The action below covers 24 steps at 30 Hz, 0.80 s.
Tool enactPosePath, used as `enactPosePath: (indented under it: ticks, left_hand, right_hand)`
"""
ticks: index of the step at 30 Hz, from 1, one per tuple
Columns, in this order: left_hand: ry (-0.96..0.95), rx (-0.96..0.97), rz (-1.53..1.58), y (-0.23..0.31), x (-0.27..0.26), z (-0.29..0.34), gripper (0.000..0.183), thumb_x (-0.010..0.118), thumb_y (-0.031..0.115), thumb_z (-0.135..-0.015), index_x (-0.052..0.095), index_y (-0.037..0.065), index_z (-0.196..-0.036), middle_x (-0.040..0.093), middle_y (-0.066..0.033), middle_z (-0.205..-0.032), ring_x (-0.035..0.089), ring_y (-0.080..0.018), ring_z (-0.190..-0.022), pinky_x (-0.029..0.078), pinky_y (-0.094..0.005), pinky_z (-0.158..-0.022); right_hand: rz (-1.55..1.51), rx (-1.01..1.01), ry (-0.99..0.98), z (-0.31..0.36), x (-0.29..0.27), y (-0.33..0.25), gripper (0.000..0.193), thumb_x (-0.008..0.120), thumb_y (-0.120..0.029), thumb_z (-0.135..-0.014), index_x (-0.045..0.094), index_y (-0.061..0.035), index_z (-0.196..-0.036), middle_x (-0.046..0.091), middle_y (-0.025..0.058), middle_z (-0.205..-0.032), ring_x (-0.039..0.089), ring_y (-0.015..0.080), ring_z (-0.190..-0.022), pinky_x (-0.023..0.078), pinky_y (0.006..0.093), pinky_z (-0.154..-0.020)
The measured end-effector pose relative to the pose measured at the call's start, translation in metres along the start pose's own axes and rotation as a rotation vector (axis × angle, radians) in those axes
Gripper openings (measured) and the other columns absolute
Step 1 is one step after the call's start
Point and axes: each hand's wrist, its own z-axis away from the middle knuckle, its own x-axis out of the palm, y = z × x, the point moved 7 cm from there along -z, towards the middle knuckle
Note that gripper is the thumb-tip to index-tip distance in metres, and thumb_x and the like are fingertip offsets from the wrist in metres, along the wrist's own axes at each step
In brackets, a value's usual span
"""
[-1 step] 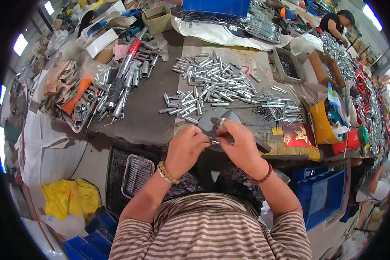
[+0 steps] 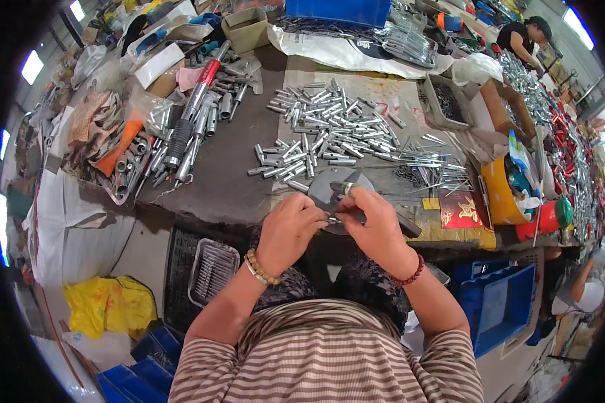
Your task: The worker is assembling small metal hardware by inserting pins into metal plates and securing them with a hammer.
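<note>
Both hands meet over a round grey metal disc (image 2: pixel 321 189) at the near edge of the bench. My left hand (image 2: pixel 290 230) is closed, fingertips pinching one end of a small silvery metal rod (image 2: pixel 332 220). The fingers of my right hand (image 2: pixel 376 225) close on its other end, so most of the piece is hidden. Beside the right hand, a dark bar (image 2: pixel 409 227) sticks out; whether the hand touches it, I cannot tell. Just beyond lies a spread pile of short silvery metal tubes (image 2: pixel 343 127). Thin metal rods (image 2: pixel 444 168) lie to its right.
At left are a red-and-black tool (image 2: pixel 188 114) and a heap of sockets and rags (image 2: pixel 107 141). A red card (image 2: pixel 460 209) and a cut yellow container (image 2: pixel 504 188) stand right. Below the bench are a wire-like metal tray (image 2: pixel 213 272) and a blue crate (image 2: pixel 501 305).
</note>
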Motion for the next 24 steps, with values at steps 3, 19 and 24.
enactPosePath:
  ticks: [3, 19, 24]
  left_hand:
    - [-0.006, -0.018, 0.021, 0.001, 0.0, -0.001, 0.013, 0.074, 0.013, -0.087, 0.076, 0.009, -0.099, 0.063, -0.008, -0.095, 0.065, -0.0289, -0.088, 0.053, -0.0404, -0.076]
    - [0.063, -0.018, 0.003, -0.003, 0.003, 0.0, 0.009, 0.077, 0.011, -0.085, 0.072, 0.006, -0.092, 0.063, -0.0083, -0.093, 0.065, -0.0303, -0.089, 0.053, -0.0429, -0.076]
    - [0.022, -0.017, 0.041, 0.0, 0.002, -0.001, 0.011, 0.077, 0.009, -0.085, 0.073, 0.006, -0.094, 0.064, -0.0091, -0.094, 0.065, -0.0309, -0.087, 0.053, -0.0418, -0.075]
  right_hand:
    - [-0.003, 0.022, -0.025, 0.005, 0.004, 0.01, 0.036, 0.078, 0.004, -0.08, 0.059, -0.0028, -0.11, 0.072, 0.0146, -0.093, 0.069, 0.0359, -0.087, 0.055, 0.0437, -0.074]
    - [0.459, -0.303, -0.154, 0.006, 0.02, -0.039, 0.03, 0.066, -0.002, -0.084, 0.062, -0.0029, -0.114, 0.066, 0.0102, -0.093, 0.064, 0.0307, -0.093, 0.052, 0.0402, -0.083]
    - [0.445, -0.219, -0.018, 0.01, -0.006, -0.025, 0.033, 0.071, -0.002, -0.081, 0.063, -0.0033, -0.113, 0.066, 0.011, -0.098, 0.063, 0.0319, -0.095, 0.052, 0.0433, -0.084]
